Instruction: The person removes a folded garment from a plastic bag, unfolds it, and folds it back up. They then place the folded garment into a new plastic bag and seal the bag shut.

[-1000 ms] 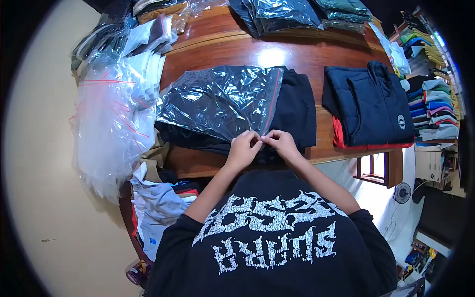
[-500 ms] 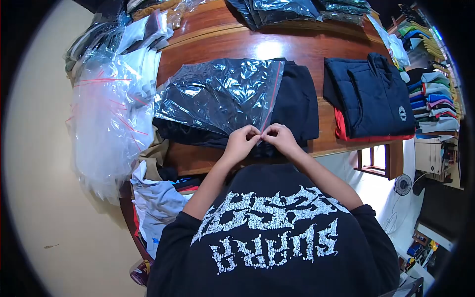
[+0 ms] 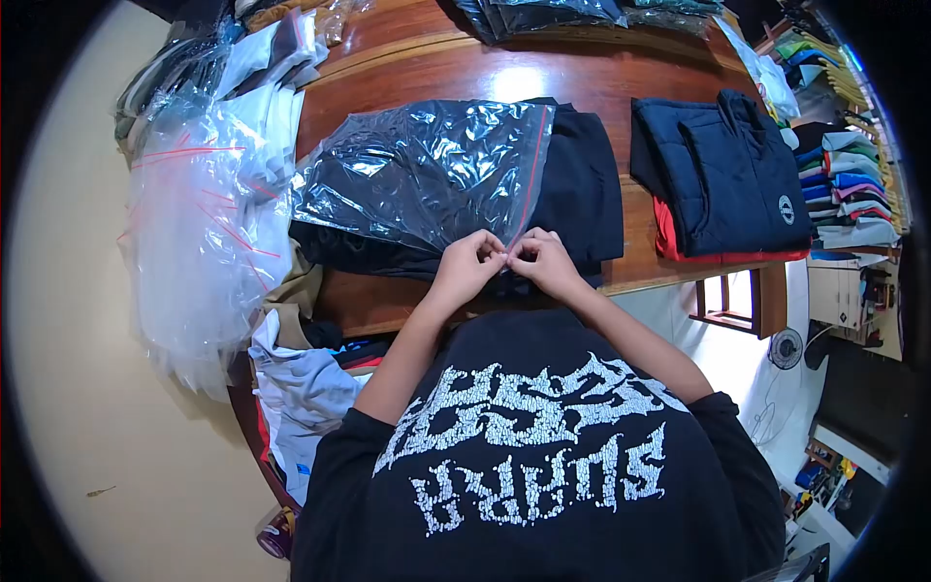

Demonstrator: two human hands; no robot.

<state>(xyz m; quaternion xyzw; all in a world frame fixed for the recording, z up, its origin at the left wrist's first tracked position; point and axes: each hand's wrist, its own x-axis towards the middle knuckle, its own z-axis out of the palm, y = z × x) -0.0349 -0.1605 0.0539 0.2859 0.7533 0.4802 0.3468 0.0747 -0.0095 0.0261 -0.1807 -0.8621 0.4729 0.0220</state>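
A clear plastic zip bag (image 3: 417, 170) with a red strip along its right edge lies over a folded black garment (image 3: 587, 184) on the wooden table. Both hands meet at the bag's near corner, at the lower end of the red strip. My left hand (image 3: 467, 267) pinches that corner from the left, fingers closed. From the right, my right hand (image 3: 545, 262) pinches the same edge, its thumb and fingertips almost touching those of the left. The bag looks flat, and the dark cloth shows through it.
A folded navy padded jacket (image 3: 722, 179) lies on a red garment at the table's right. Clear zip bags (image 3: 194, 242) are heaped at the left edge. Packed dark garments (image 3: 543, 15) lie along the back. Below the near left edge hang loose clothes (image 3: 305, 388).
The whole view has shifted slightly, so the table things sit a little higher and further left. Both hands still pinch the bag's corner, with the fingertips slightly rearranged.
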